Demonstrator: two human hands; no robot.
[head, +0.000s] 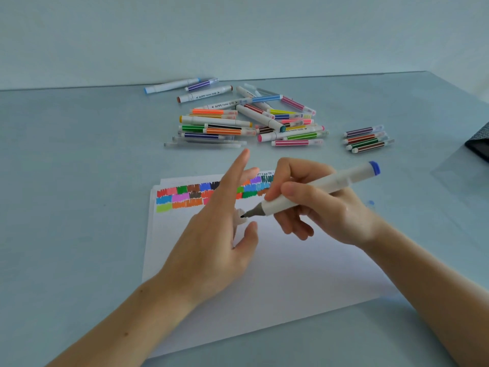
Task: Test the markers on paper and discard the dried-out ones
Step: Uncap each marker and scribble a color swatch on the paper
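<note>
My right hand grips a thick white marker with a blue end cap, its dark tip pointing left just above the paper. My left hand hovers over the sheet with index and another finger stretched forward. A small white cap sits against its inner fingers just above the thumb, right at the marker's tip. The white paper carries rows of coloured test scribbles along its far edge, partly hidden by my hands.
A loose pile of several coloured markers lies beyond the paper. Several thin markers lie apart at the right, and three more near the table's far edge. A dark object sits at the right edge.
</note>
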